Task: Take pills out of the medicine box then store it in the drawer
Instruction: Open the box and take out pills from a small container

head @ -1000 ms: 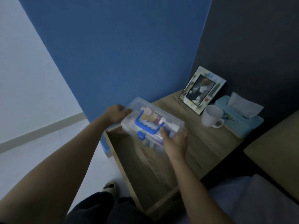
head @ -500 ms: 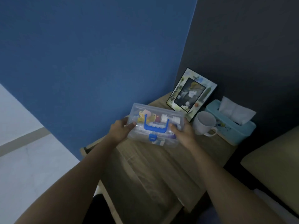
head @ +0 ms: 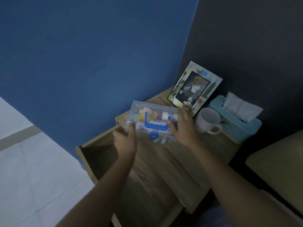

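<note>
At the nightstand (head: 211, 146) the box (head: 153, 117) is shut, pills not yet out; right hand (head: 182, 128) fingers straight against it; left hand (head: 126, 140) grip too blurred to tell; drawer (head: 100, 154) open.

Drawer (head: 101, 154) open w/ room inside; mug (head: 207, 120), frame (head: 193, 86), tissue box (head: 237, 126) crowd tabletop (head: 205, 153) rear.

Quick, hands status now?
Left hand: at the medicine box's left end, blurred, cannot tell.
Right hand: open, straight fingers against the box's right end.
</note>
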`<act>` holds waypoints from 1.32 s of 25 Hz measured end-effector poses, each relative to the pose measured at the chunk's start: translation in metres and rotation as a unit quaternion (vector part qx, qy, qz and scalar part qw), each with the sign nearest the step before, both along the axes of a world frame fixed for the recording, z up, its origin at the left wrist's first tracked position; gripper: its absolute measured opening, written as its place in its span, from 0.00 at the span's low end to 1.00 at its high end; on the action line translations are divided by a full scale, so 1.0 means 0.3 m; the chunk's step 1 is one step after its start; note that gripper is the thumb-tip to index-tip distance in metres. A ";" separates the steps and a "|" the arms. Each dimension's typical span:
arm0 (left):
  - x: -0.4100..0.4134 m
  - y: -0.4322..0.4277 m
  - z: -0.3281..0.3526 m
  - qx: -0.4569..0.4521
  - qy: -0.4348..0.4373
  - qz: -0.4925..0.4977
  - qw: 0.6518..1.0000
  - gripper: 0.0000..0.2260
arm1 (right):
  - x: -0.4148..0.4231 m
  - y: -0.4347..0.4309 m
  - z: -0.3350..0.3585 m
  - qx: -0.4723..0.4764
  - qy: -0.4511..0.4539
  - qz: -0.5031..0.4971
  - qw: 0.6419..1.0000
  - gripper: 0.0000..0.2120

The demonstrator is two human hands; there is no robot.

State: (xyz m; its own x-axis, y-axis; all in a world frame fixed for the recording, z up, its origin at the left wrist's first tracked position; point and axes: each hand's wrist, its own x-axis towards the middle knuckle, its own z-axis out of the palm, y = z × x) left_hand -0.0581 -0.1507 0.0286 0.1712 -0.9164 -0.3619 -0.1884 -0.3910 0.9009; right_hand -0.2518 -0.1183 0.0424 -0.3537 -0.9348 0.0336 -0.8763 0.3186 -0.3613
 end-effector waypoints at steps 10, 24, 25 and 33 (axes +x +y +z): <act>-0.126 0.077 -0.112 0.066 0.157 -0.139 0.976 0.20 | 0.019 -0.008 -0.009 0.119 0.055 0.116 0.984 0.26; 0.025 0.088 -0.100 -0.157 -0.086 -0.131 0.975 0.33 | 0.005 -0.004 -0.004 0.126 0.028 0.135 0.982 0.36; 0.041 0.069 -0.089 -0.140 -0.068 -0.165 0.974 0.36 | 0.000 -0.002 0.004 0.140 0.033 0.145 0.979 0.41; 0.088 0.019 -0.077 -0.074 0.043 -0.180 0.980 0.35 | -0.007 -0.025 0.086 0.177 0.163 0.216 0.946 0.39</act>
State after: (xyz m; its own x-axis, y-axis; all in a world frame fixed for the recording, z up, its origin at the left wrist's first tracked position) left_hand -0.0317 -0.1450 0.0056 -0.1974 -0.9553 -0.2201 -0.2106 -0.1779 0.9612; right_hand -0.2538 -0.1258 0.0683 0.0391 -0.9628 -0.2675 -0.9990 -0.0439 0.0123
